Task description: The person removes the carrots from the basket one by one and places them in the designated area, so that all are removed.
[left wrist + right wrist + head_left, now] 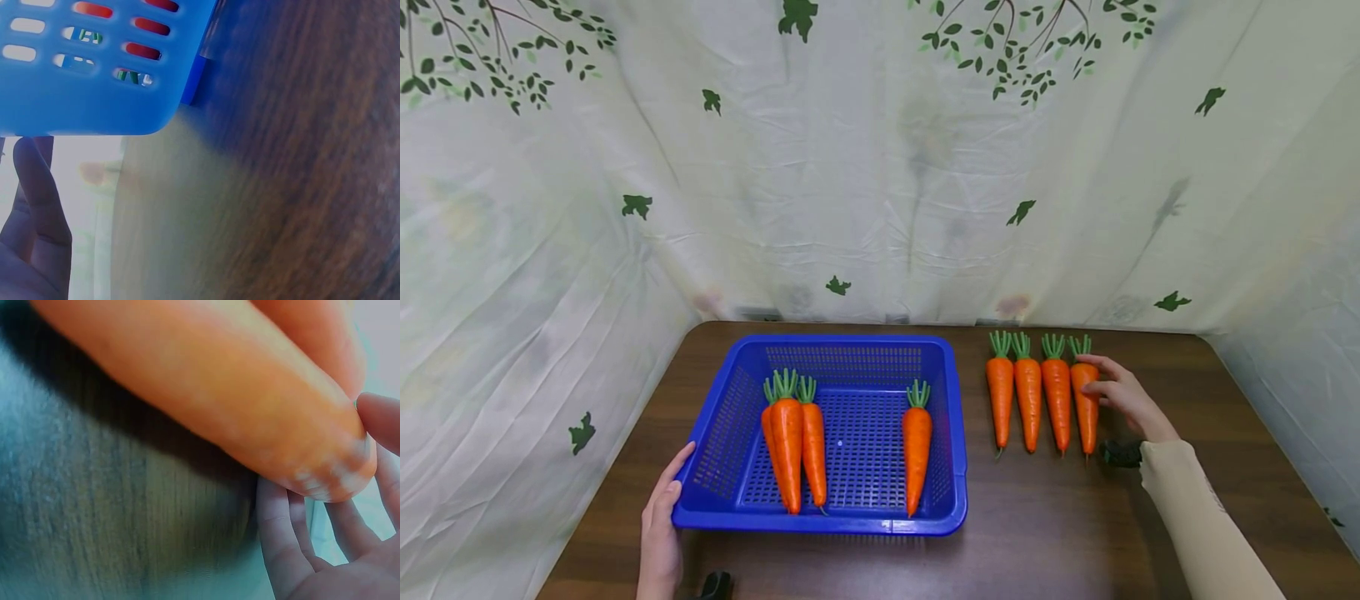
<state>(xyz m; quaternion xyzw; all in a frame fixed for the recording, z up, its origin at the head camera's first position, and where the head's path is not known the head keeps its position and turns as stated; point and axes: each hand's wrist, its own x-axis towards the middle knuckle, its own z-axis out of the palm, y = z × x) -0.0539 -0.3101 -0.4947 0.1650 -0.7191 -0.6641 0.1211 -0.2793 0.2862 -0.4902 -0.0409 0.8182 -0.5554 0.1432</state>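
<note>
In the head view, my left hand point(662, 521) is at the left rim of a blue plastic basket point(850, 527), its fingers and thumb against the edge. The left wrist view shows those fingertips point(28, 153) touching the basket's rim. Three orange carrots with green tops, one of them the front carrot point(787, 454), lie together inside on the left; a single carrot point(916, 458) lies on the right. Outside, my right hand point(1127, 396) pinches the top end of the rightmost carrot point(1086, 417) in a row. In the right wrist view, thumb and fingers sit around that carrot's thick end point(250, 406).
Beside the pinched carrot, three more carrots lie in the row: a left carrot point(1000, 400), a second carrot point(1027, 404) and a third carrot point(1057, 404). They rest on a brown wooden table point(1037, 533). A pale leaf-patterned cloth point(880, 167) hangs behind and at both sides.
</note>
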